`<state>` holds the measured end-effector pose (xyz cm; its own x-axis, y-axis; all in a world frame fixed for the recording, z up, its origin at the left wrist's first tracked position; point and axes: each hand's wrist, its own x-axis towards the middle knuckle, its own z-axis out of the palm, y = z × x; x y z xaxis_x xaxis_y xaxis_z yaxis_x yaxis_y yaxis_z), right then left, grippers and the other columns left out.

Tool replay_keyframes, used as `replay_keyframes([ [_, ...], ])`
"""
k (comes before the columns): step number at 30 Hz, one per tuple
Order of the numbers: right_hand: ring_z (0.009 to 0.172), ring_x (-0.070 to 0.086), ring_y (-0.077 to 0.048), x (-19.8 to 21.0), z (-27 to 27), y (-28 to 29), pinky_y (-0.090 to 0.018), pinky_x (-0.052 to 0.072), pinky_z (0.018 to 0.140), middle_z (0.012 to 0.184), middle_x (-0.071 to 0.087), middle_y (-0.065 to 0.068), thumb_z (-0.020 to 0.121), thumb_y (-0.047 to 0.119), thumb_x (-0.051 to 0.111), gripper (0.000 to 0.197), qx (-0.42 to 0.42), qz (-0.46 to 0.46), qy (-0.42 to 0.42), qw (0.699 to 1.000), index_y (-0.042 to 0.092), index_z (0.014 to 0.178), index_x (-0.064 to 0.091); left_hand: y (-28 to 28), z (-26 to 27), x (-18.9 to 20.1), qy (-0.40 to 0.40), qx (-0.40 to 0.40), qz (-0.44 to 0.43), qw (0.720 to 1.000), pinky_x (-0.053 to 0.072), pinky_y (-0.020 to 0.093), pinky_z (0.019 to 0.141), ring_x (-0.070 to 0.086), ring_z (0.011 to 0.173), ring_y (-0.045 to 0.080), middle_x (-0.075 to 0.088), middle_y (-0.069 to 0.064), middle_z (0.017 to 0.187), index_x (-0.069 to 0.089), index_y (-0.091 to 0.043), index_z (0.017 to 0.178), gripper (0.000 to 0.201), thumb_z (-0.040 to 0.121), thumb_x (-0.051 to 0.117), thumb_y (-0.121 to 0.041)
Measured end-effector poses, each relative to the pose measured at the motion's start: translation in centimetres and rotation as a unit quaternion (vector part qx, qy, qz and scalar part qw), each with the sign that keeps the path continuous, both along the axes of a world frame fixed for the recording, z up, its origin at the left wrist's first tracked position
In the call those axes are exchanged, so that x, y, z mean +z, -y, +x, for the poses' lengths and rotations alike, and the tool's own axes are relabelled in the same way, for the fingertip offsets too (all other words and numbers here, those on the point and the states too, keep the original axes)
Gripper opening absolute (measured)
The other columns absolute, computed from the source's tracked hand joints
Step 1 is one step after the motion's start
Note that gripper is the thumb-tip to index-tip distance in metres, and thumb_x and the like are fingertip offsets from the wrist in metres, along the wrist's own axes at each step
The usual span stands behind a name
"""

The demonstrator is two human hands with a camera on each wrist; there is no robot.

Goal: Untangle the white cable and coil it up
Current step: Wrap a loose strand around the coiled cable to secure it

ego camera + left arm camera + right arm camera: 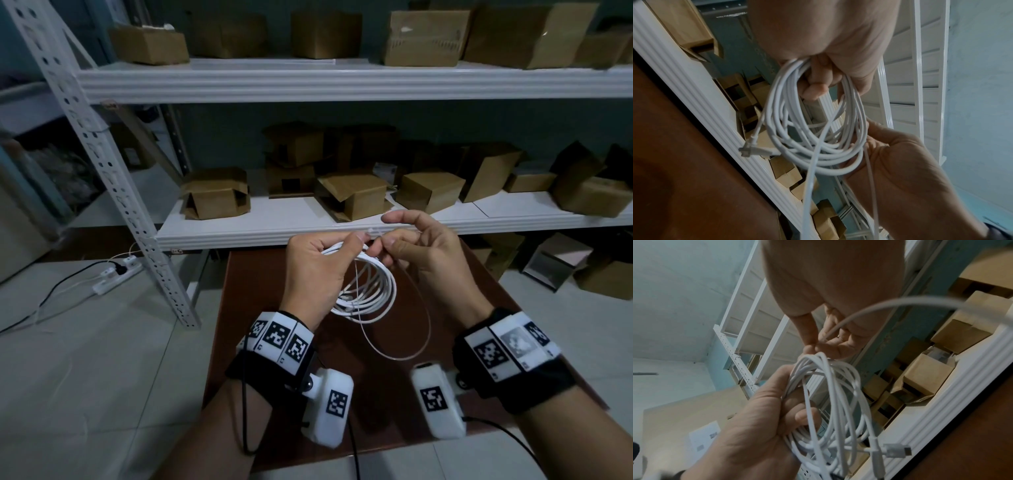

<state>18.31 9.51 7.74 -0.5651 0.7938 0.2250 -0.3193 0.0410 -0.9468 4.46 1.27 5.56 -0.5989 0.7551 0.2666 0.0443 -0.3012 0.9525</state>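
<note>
A white cable (368, 291), already gathered into several roughly round loops, is held in the air above a brown table (479, 294) and in front of a white shelf (239, 229) that carries cardboard boxes (215, 192). The top of the bundle is gripped by the left hand (313, 270), whose fingers are curled through the loops while the thumb bears on the strands from the near side. One strand at the top of the bundle is pinched between thumb and forefinger of the right hand (424, 250); its other fingers are loosely spread and carry nothing. One long slack loop (407, 346) is seen to hang below the coil, well under the rest, and has not yet been gathered in. A plug (898, 451) is shown lying at the lower edge of the bundle in the right wrist view; a second connector (748, 148) projects from the side of the coil in the left wrist view, and whether the two are one and the same cannot be told. The cable is judged to be light, thin and limp, with a smooth jacket over which fingers may slide; the turns are therefore expected to spring apart or slip out if the left-hand grip is relaxed. Hold is best taken across all turns at one point of the coil, while the free strand is guided by a light pinch close to the bundle, the plugs being spared from pulling.
</note>
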Motion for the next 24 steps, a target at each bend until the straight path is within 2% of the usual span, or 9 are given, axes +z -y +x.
replay_keyframes([
  [3,0.057,0.059,-0.017,0.2,0.0,0.3,-0.019,0.051,0.057,0.074,0.067,-0.020,0.094,-0.016,0.055,0.023,0.011,-0.013,-0.014,1.000,-0.001,0.112,0.055,0.2,0.4,0.2,-0.009,0.002,0.007,1.000,0.039,0.005,0.050,0.055,0.045,-0.006,0.069,-0.015,0.059,0.083,-0.001,0.090,0.015,0.098,0.071,-0.004],
  [6,0.055,0.058,-0.014,0.4,-0.1,0.6,-0.017,0.048,0.054,0.072,0.066,-0.019,0.096,-0.015,0.054,0.021,0.016,-0.015,-0.010,1.000,0.001,0.109,0.053,0.7,0.9,0.9,-0.002,-0.029,0.020,0.999,0.040,0.005,0.047,0.056,0.041,-0.004,0.069,-0.010,0.055,0.077,0.010,0.086,0.020,0.100,0.064,0.004],
  [7,0.055,0.057,-0.014,0.3,-0.2,0.6,-0.017,0.048,0.055,0.072,0.066,-0.018,0.096,-0.014,0.055,0.021,0.016,-0.018,-0.008,1.000,0.001,0.110,0.053,0.9,1.1,1.1,0.001,-0.043,0.026,0.999,0.040,0.005,0.046,0.056,0.040,-0.002,0.070,-0.004,0.056,0.075,0.015,0.085,0.022,0.101,0.062,0.007],
  [9,0.055,0.057,-0.015,0.3,-0.1,0.6,-0.018,0.048,0.055,0.072,0.067,-0.018,0.097,-0.014,0.054,0.020,0.016,-0.025,-0.006,1.000,0.002,0.109,0.053,1.1,1.2,1.3,0.005,-0.061,0.040,0.997,0.042,0.006,0.046,0.060,0.042,0.001,0.071,0.019,0.065,0.071,0.023,0.084,0.026,0.101,0.061,0.007],
  [11,0.055,0.057,-0.016,0.3,0.0,0.5,-0.018,0.048,0.055,0.073,0.067,-0.018,0.096,-0.015,0.054,0.021,0.014,-0.036,-0.007,0.999,0.002,0.108,0.053,1.1,1.3,1.4,0.007,-0.066,0.045,0.997,0.043,0.007,0.047,0.063,0.045,0.003,0.071,0.027,0.073,0.071,0.023,0.084,0.027,0.102,0.062,0.005],
  [16,0.053,0.056,-0.017,0.4,0.0,0.4,-0.019,0.049,0.055,0.071,0.068,-0.017,0.094,-0.017,0.054,0.023,0.015,-0.050,-0.010,0.999,0.002,0.108,0.053,1.0,1.5,1.2,0.042,-0.052,0.029,0.997,0.046,0.011,0.047,0.075,0.058,0.016,0.074,0.014,0.070,0.076,0.016,0.088,0.022,0.100,0.066,0.001],
  [20,0.055,0.056,-0.018,0.5,0.1,0.3,-0.020,0.049,0.056,0.071,0.068,-0.019,0.094,-0.017,0.053,0.022,0.022,-0.044,-0.002,0.999,0.001,0.107,0.054,0.9,1.4,1.1,0.048,-0.038,0.015,0.998,0.047,0.012,0.048,0.078,0.064,0.024,0.078,0.017,0.074,0.082,0.001,0.087,0.018,0.100,0.069,-0.003],
  [22,0.056,0.056,-0.019,0.4,0.1,0.2,-0.021,0.049,0.056,0.071,0.068,-0.019,0.094,-0.017,0.053,0.022,0.021,-0.043,0.000,0.999,0.002,0.105,0.054,0.9,1.5,1.1,0.052,-0.042,0.015,0.998,0.047,0.012,0.047,0.078,0.064,0.024,0.078,0.014,0.073,0.081,0.000,0.086,0.019,0.100,0.069,-0.003],
  [24,0.057,0.057,-0.020,0.3,0.0,0.2,-0.021,0.049,0.056,0.071,0.067,-0.019,0.094,-0.017,0.053,0.022,0.021,-0.044,0.002,0.999,0.002,0.105,0.055,1.0,1.6,1.1,0.045,-0.049,0.016,0.998,0.046,0.011,0.047,0.077,0.062,0.019,0.077,0.008,0.069,0.080,0.001,0.084,0.022,0.101,0.067,-0.002],
])
